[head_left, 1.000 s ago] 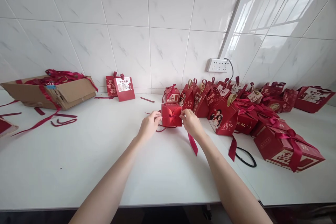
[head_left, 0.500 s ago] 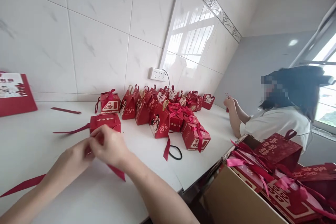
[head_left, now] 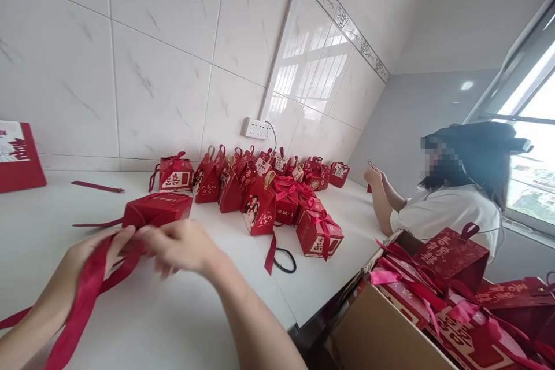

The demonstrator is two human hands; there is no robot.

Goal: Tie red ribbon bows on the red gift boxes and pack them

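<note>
A red gift box point(head_left: 158, 208) sits on the white table in front of me, with a wide red ribbon point(head_left: 89, 286) at its near side. My left hand point(head_left: 89, 257) is closed on the ribbon, whose loose length drapes over the hand and hangs toward the lower left. My right hand point(head_left: 184, 245), slightly blurred, meets the left fingertips and pinches the ribbon close to the box. A thin dark red strip sticks out left from behind the box. The fingers partly hide the box's near face.
Several red gift boxes point(head_left: 260, 208) crowd the table along the wall, beside a black elastic loop point(head_left: 285, 261). A flat red strap point(head_left: 97, 186) lies at the back left. A cardboard carton point(head_left: 368, 324) full of ribboned boxes stands at right. Another person point(head_left: 455, 208) works beyond it.
The ribbon end that hung right, below my right hand, now lies over my left hand to the lower left. Both hands have shifted a little, and the view has moved slightly.
</note>
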